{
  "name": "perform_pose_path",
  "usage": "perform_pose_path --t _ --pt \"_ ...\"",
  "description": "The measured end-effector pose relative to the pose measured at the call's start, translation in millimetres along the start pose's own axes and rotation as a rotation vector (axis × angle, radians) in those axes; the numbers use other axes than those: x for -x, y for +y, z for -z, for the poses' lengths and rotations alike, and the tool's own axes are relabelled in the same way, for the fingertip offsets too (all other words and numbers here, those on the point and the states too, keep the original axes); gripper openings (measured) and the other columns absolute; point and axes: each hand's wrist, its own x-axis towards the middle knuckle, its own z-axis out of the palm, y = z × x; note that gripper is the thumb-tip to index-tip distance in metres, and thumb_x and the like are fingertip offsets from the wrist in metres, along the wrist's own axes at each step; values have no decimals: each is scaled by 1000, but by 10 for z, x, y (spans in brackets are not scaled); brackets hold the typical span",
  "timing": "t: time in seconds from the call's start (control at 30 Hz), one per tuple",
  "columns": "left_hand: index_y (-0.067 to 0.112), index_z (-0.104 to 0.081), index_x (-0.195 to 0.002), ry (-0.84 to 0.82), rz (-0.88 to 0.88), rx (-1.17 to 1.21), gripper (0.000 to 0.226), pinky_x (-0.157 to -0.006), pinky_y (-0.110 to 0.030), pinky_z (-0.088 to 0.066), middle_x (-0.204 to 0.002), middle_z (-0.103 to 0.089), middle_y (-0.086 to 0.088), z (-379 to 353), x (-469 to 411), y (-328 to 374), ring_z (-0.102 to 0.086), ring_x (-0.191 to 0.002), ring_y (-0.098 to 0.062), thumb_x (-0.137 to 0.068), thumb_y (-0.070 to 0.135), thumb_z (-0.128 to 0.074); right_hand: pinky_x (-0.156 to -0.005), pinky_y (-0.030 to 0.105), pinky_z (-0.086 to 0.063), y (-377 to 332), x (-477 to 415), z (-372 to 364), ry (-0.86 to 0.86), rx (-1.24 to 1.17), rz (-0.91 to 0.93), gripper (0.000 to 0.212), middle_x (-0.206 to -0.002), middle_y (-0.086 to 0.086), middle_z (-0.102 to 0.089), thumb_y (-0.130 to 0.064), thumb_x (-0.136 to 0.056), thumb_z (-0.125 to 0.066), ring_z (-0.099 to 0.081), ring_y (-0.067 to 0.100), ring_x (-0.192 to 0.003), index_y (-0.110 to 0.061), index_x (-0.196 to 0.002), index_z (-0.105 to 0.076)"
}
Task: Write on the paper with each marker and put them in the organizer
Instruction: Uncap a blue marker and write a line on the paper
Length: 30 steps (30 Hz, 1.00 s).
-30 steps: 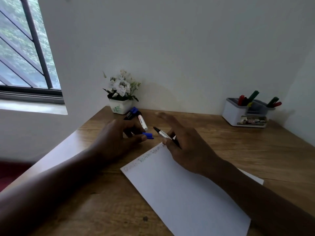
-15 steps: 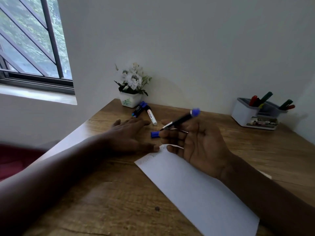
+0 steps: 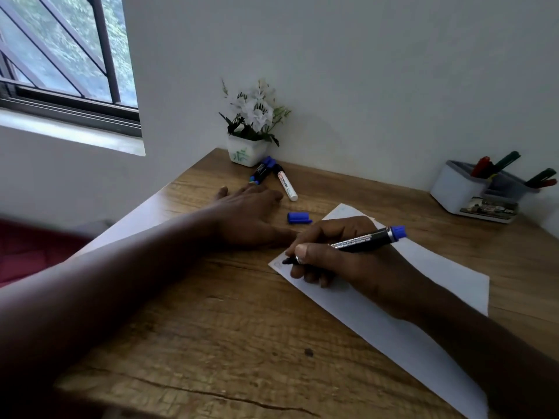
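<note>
My right hand (image 3: 338,255) grips an uncapped black marker with a blue end (image 3: 367,238), its tip resting on the near-left corner of the white paper (image 3: 393,322). The marker's blue cap (image 3: 298,218) lies on the wood just beyond the paper. My left hand (image 3: 251,213) rests flat on the table beside the paper, fingers spread, holding nothing. Two more markers lie past it: a blue-capped one (image 3: 261,172) and a white-barrelled one (image 3: 286,186). The white organizer (image 3: 453,192) at the far right holds several red and green markers.
A white pot of flowers (image 3: 248,151) stands against the wall behind the loose markers. The wooden table (image 3: 211,343) ends at its left edge near a red seat (image 3: 27,252). A window fills the upper left.
My right hand turned the marker round and brought its tip down onto the paper's corner. The blue cap left my left hand and now lies on the table; that hand flattened.
</note>
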Motion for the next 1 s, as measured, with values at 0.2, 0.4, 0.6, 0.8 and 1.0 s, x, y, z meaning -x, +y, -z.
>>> perform_pose_path --t 0.2,0.4,0.6,0.8,1.0 --pt "34 -22 -157 7 -13 -4 91 -122 -60 -6 -168 -14 0 10 16 -6 -12 -154 -22 -82 80 -48 -67 24 -58 -1 -1 51 -39 40 -14 20 -88 8 -79 -11 -81 -83 -74 19 -74 -11 -100 -76" --pt "36 -21 -157 -36 -2 -1 128 -121 -62 -4 -169 -11 0 39 32 2 -11 -154 -24 -47 101 -28 -52 16 -50 28 13 -34 55 119 63 15 -72 0 -75 -5 -83 -79 -68 9 -60 -18 -78 -73" --pt "36 -20 -157 -41 -4 -12 133 -120 -63 -4 -169 -11 0 23 -3 -18 -11 -154 -24 -42 102 -24 -53 15 -48 38 14 -48 73 188 29 19 -65 -6 -68 -7 -84 -77 -64 4 -59 -20 -74 -67" --pt "35 -20 -157 -42 2 -15 122 -121 -63 -5 -168 -12 -1 31 16 -6 -12 -154 -25 -51 95 -30 -55 15 -48 39 10 -77 71 281 48 12 -75 -10 -70 -11 -83 -78 -66 0 -70 -16 -77 -69" --pt "34 -20 -157 -50 17 -13 121 -121 -63 -4 -169 -11 -1 44 28 21 -11 -154 -25 -52 93 -31 -52 12 -42 26 10 -75 78 293 78 13 -65 -12 -65 -23 -76 -75 -60 -1 -62 -20 -69 -65"
